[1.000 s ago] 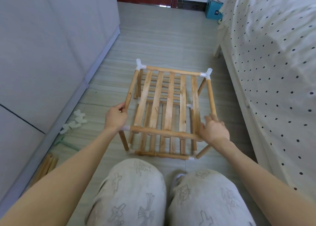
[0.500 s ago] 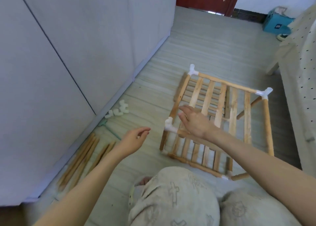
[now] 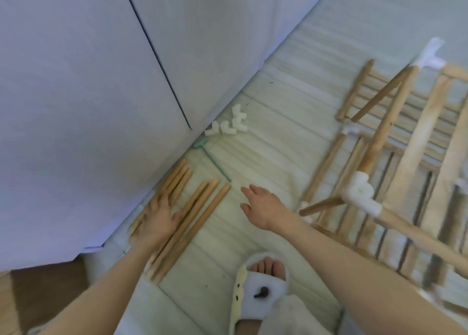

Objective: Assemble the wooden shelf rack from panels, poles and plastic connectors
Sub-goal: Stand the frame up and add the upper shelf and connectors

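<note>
Head view, left to right: left hand (image 3: 159, 217) lies flat, fingers straight, on loose poles (image 3: 200, 208) along the cabinet (image 3: 101, 81). White connectors (image 3: 228, 127) sit at eleven o'clock. Right hand (image 3: 263, 205) hovers open, holding nothing. Blurred rack (image 3: 395, 157), cut off, fills three o'clock.

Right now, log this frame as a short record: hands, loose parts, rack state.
left hand: lying flat on the loose poles by the wall
right hand: open, over bare floor, holding nothing
spare connectors: small white cluster on the floor at the wall's base
green tool: on the floor between connectors and poles
rack: partly built, at right, untouched
image: motion-blurred
</note>
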Demonstrator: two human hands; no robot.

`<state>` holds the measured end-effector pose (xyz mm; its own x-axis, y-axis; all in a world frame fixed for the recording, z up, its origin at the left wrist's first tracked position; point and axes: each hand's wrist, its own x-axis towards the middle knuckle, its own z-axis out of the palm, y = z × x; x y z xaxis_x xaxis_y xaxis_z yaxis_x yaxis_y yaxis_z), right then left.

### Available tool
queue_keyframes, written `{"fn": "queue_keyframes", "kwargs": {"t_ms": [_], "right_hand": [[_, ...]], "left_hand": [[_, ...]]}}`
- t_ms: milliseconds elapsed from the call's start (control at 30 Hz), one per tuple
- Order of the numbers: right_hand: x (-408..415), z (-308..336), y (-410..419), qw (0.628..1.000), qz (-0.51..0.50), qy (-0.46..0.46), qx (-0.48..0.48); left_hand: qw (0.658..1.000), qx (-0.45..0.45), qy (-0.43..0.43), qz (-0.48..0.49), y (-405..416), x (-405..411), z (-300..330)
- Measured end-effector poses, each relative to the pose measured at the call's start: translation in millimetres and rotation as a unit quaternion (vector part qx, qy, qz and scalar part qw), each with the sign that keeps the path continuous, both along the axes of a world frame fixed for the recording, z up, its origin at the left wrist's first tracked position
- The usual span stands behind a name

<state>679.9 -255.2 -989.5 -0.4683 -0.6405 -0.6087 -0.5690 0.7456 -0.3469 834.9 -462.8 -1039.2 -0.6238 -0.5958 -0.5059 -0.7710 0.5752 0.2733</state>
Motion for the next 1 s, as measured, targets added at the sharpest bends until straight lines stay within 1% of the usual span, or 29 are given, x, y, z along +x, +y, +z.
{"fn": "queue_keyframes", "kwargs": {"t_ms": [100, 167, 300, 367, 467, 567, 667, 800, 900, 1000], "right_hand": [[11.3, -40.4, 11.4, 0.998, 0.003, -0.045, 0.053], [14.4, -57.5, 20.9, 0.995, 0.01, -0.058, 0.075], [17.8, -74.3, 32.8, 0.994, 0.027, -0.057, 0.092], [17.2, -76.9, 34.3, 0.994, 0.028, -0.062, 0.088], [14.4, -77.9, 33.7, 0.993, 0.023, -0.075, 0.085], [12.7, -77.0, 32.9, 0.992, 0.022, -0.09, 0.09], [11.1, -76.1, 33.7, 0.991, 0.022, -0.098, 0.087], [9.2, -76.0, 35.9, 0.991, 0.021, -0.106, 0.078], [8.1, -74.7, 37.3, 0.991, 0.015, -0.114, 0.073], [9.5, -72.2, 37.5, 0.989, 0.006, -0.13, 0.075]], "left_hand": [[0.998, -0.007, -0.053, -0.016, -17.9, -2.8, -15.7], [0.996, -0.007, -0.08, -0.025, -22.6, -6.9, -24.8], [0.995, -0.05, -0.087, -0.025, -27.9, -15.0, -30.8], [0.995, -0.052, -0.081, -0.032, -31.2, -17.5, -30.7], [0.995, -0.022, -0.09, -0.039, -31.8, -19.2, -31.5], [0.996, -0.009, -0.075, -0.043, -24.7, -20.6, -32.9], [0.995, -0.023, -0.073, -0.07, -16.7, -23.7, -34.0], [0.996, -0.021, -0.081, -0.032, -13.6, -32.8, -32.9], [0.993, -0.057, -0.094, -0.04, -12.9, -38.6, -29.7], [0.992, -0.06, -0.1, -0.054, -12.1, -41.4, -27.6]]}}
